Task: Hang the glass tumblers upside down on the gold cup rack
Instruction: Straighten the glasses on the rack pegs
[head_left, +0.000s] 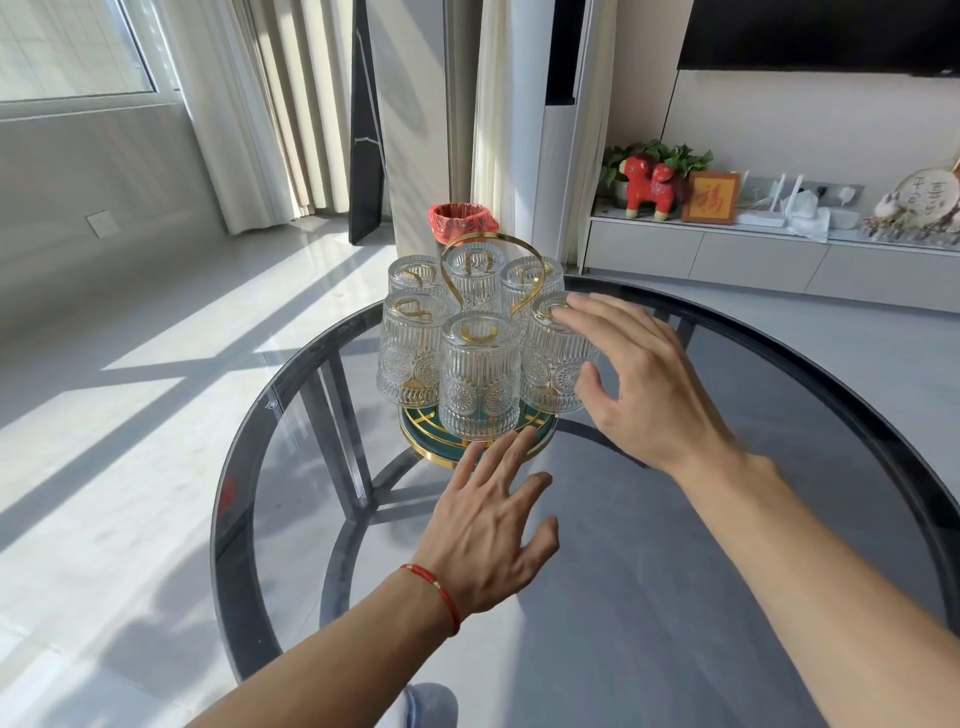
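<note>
Tumblers: six glass tumblers (479, 379) are hanging upside down on the gold cup rack (488, 270), mid-worktop (675, 597).
Right hand (641, 384): grip spread wide, fingertips brushing the right tumbler (553, 358).
Left hand (488, 525): grip splayed, holding nothing, near the rack's base.

Sunlight from the window (72, 47) stripes the pale floor (130, 332); cream curtains (270, 114), low white cabinet (769, 254)

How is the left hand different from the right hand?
The left hand has a red string bracelet at its wrist; the right hand has a bare wrist. The left hand hovers low by the gold cup rack's base, touching nothing; the right hand's fingers reach the top of a glass tumbler. Both are open with spread fingers.
</note>
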